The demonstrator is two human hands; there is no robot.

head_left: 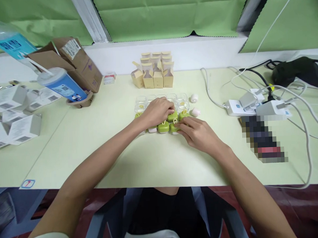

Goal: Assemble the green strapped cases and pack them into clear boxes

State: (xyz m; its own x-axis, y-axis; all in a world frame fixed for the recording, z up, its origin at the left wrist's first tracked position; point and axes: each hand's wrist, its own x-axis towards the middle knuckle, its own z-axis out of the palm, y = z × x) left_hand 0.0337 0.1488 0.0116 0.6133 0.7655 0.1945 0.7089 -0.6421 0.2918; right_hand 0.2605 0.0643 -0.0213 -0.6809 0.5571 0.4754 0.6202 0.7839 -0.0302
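Several small green rounded cases (163, 127) with pale yellow loops on top stand close together in the middle of the table. Behind them is a clear plastic tray (182, 98) with rounded compartments. My left hand (158, 111) reaches over the tray and the cases, its fingers curled down on a green case (172, 117) in the back row. My right hand (198, 132) pinches at the front-right green case (174, 128), thumb and fingertips close to its loop. Two pale pinkish-white rounded pieces, one behind (194, 97) and one in front (195, 112), lie right of the tray.
Small open cardboard boxes (158, 78) stand against the wall. At left are white boxes (9, 99), a blue cup (65, 86), a brown carton (80, 64) and a tilted bottle (12, 43). A power strip (240, 107) with white cables and a blurred dark item (262, 139) lie right.
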